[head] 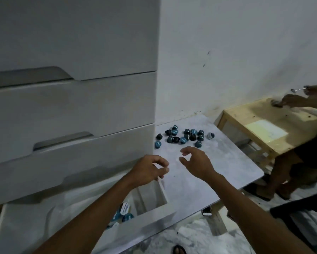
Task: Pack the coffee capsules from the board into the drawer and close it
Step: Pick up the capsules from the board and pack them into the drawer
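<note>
**Both hands empty over the open drawer and the board**

White walls and a pale chest of drawers (71, 107) fill the left and back of the scene, the chest's upper fronts shut. At the bottom left, the lowest drawer (150, 222) is pulled out; several coffee capsules in the drawer (123, 212) lie in it, partly hidden behind the left forearm.

Above the drawer's far right corner hangs the left hand (150, 171), its arm reaching up from the lower left. The wrist is bent slightly, the fingers curled inward with thumb and fingertips close together; nothing shows between them, so its grip looks released and empty.

Just to its right, the right hand (196, 162) hovers over the near part of the grey board (227, 162), palm down, fingers spread and loosely hooked, thumb apart from the forefinger. Its grip is released and grasps nothing.

Further back on the board, near the wall, a scattered cluster of dark and teal capsules (183, 136) remains, some upright, some on their sides, well apart from both hands.

Under the board's near edge a phone (206, 211) lies on the floor. At the far right stands a wooden worktop (264, 121), where another person's hands (297, 99) are busy.
</note>
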